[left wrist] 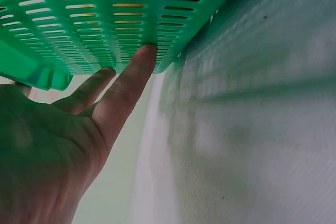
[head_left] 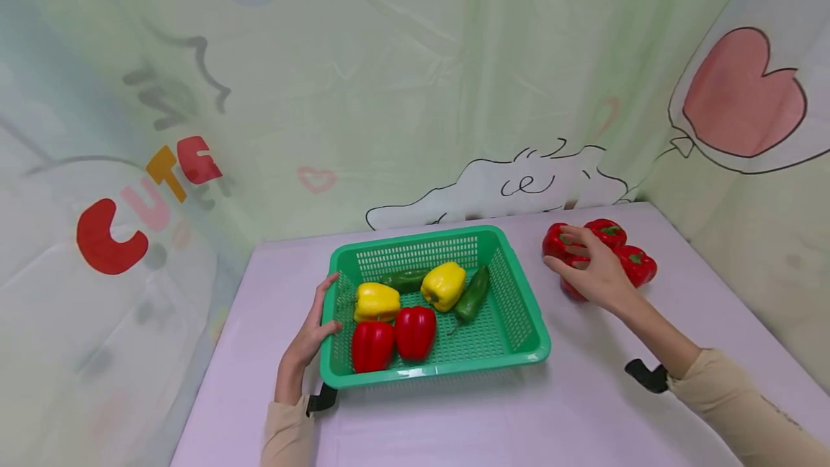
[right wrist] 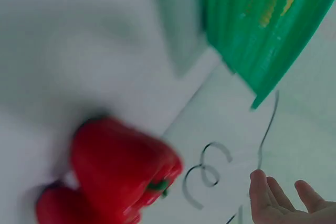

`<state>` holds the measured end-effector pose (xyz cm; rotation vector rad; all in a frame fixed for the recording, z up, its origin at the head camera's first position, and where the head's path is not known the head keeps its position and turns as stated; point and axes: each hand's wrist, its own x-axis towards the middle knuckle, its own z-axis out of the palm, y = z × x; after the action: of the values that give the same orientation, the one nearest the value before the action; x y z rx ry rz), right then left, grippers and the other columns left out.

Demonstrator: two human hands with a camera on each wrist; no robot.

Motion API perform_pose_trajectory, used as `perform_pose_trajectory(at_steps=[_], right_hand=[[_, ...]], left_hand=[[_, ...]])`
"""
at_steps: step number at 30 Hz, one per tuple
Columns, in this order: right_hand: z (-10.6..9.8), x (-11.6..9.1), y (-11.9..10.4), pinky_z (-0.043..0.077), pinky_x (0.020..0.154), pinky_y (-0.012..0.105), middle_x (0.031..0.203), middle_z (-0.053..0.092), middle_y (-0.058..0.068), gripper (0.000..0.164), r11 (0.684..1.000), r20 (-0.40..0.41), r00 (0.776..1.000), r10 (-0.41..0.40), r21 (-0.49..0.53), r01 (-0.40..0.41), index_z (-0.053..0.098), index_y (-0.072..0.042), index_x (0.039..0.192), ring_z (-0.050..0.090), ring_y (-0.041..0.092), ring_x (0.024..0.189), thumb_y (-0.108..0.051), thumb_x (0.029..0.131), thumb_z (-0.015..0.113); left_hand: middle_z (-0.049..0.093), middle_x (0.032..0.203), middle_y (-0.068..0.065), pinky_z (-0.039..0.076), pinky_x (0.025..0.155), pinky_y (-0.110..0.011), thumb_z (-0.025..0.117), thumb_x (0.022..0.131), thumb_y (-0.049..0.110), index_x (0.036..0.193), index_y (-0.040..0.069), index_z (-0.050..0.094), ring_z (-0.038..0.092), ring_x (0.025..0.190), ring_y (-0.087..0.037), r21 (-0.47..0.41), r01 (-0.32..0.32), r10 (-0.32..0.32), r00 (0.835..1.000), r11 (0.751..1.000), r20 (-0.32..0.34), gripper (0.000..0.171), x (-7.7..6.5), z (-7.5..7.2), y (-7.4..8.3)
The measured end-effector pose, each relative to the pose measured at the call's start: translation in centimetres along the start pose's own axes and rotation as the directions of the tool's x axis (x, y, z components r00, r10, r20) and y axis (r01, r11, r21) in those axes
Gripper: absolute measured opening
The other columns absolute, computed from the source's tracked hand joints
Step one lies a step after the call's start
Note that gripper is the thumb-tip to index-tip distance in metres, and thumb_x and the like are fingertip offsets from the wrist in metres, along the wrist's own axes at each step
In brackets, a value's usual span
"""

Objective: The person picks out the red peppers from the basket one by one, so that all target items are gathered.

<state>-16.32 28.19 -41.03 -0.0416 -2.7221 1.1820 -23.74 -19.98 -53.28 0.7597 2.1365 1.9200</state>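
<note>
Head cam bright w/ soft shadow by basket (head_left: 436, 370); wrist cams dimmer, R partly blurry.

Left grip (head_left: 310, 336) clasped, right grip (head_left: 598, 274) loosely spread

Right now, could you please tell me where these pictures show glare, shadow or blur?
Head view: mostly clear, with small highlights on the red peppers in the green basket and a soft shadow below its near edge; left wrist view: dim, with the left hand in shade; right wrist view: softer, with blurry shadows on the table.
</note>
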Motion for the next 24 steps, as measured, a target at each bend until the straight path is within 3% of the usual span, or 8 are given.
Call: perform_pose_trajectory(at_steps=[10,17,24], right_hand=[[6.3,-0.1,-5.9,0.046,0.094,0.057,0.142,0.047,0.027,0.067,0.997,0.105,0.992,-0.067,0.048,0.062,0.039,-0.001,0.145,0.051,0.046,0.122,-0.029,0.092,0.067],[11.4,-1.0,-9.6,0.050,0.091,0.051,0.139,0.051,0.020,0.057,0.985,0.215,0.972,-0.097,0.161,0.062,0.048,-0.003,0.138,0.054,0.040,0.120,-0.029,0.091,0.067],[15.4,-1.1,-10.6,0.052,0.086,0.048,0.132,0.058,0.016,0.045,0.988,0.237,0.967,-0.091,0.143,0.058,0.058,-0.007,0.128,0.057,0.038,0.115,-0.028,0.090,0.067]], left_hand=[[0.017,0.157,-0.022,0.041,0.095,-0.053,0.050,0.079,0.007,0.156,0.016,0.014,0.033,0.128,-0.049,0.007,-0.003,0.003,1.000,1.000,0.003,0.086,0.1,-0.2,0.0],[0.018,0.157,-0.021,0.041,0.095,-0.050,0.051,0.080,0.007,0.157,0.018,0.014,0.034,0.128,-0.047,0.009,-0.002,0.002,1.000,1.000,0.006,0.086,0.1,-0.5,0.0],[0.017,0.158,-0.021,0.043,0.095,-0.046,0.049,0.080,0.007,0.157,0.018,0.013,0.034,0.128,-0.047,0.001,-0.001,0.001,1.000,1.000,0.013,0.085,-0.1,-0.3,-0.2]])
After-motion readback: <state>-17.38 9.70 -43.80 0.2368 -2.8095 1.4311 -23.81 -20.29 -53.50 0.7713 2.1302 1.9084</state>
